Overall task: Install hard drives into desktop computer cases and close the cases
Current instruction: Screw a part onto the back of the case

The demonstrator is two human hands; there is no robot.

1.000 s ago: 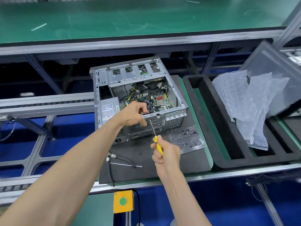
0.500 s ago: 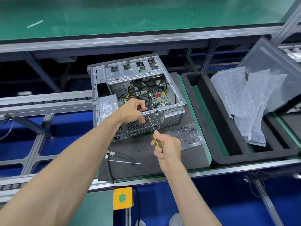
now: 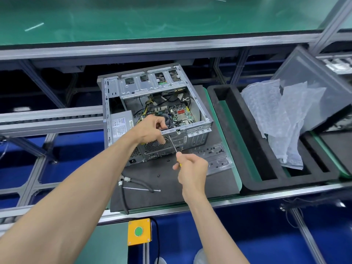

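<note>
I'm over an assembly-line table (image 3: 171, 207) with a dark foam mat. At frame centre sits the open desktop case (image 3: 152, 111): stiff, thin sheet steel, heavy, sharp-edged. My left hand (image 3: 150, 131) curls over its rear rim; my right hand (image 3: 192, 166) pinches a slim yellow-handled screwdriver (image 3: 174, 145), tip on the panel.
</note>
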